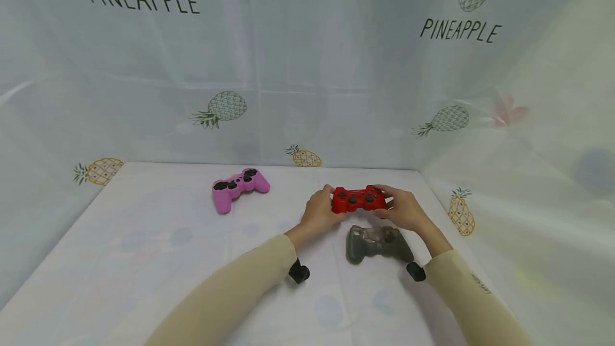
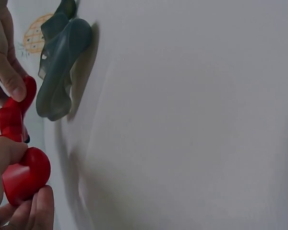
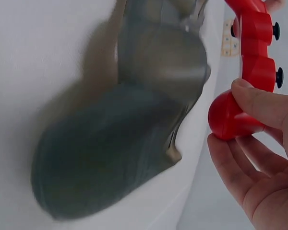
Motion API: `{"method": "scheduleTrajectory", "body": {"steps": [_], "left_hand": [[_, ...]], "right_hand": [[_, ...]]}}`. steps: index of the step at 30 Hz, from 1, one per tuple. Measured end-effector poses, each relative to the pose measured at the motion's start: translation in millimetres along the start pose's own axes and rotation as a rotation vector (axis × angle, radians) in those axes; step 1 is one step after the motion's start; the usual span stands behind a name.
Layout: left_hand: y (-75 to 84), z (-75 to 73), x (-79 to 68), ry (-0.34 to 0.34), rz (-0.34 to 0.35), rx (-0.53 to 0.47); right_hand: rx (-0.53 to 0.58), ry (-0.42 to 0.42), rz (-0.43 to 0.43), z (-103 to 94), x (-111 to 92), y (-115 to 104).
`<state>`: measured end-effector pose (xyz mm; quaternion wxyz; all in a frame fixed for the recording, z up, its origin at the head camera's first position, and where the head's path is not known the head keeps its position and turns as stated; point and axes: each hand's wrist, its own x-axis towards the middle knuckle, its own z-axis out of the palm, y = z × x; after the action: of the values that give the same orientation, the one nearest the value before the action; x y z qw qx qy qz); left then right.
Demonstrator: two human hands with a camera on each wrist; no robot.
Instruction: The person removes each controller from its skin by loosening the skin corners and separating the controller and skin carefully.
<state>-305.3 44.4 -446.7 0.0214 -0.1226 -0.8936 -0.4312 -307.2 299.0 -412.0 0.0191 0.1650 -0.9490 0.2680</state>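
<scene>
Both hands hold a red game controller [image 1: 359, 199] between them, its buttons and sticks facing up. My left hand [image 1: 319, 211] grips its left handle, with the thumb on one side and the fingers curled beneath, as the left wrist view shows on the red handle [image 2: 26, 175]. On the opposite handle, my right hand [image 1: 402, 209] pinches with thumb and fingers, also seen in the right wrist view with the hand [image 3: 266, 158] at the right edge. Nearer to me lies a dark grey-green controller cover [image 1: 377, 243], apart from both hands.
A pink controller [image 1: 240, 188] with black buttons lies at the back left of the white table [image 1: 182, 282]. A pale curtain [image 1: 307, 57] printed with pineapples hangs behind the table and along its sides. Small black cameras [image 1: 299, 272] are strapped at the wrists.
</scene>
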Motion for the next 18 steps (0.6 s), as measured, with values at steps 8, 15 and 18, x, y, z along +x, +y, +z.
{"method": "scheduleTrajectory", "body": {"steps": [8,15,18], "left_hand": [[13.6,19.3,3.8,-0.018,-0.022,0.004],[13.8,22.7,4.2,-0.021,-0.031,0.015],[12.3,23.8,6.4,-0.024,-0.028,0.028]], "right_hand": [[-0.026,-0.020,0.041,-6.2,-7,19],[-0.012,-0.034,0.055,-2.8,-7,25],[-0.018,-0.041,0.068,-1.0,-6,26]]}}
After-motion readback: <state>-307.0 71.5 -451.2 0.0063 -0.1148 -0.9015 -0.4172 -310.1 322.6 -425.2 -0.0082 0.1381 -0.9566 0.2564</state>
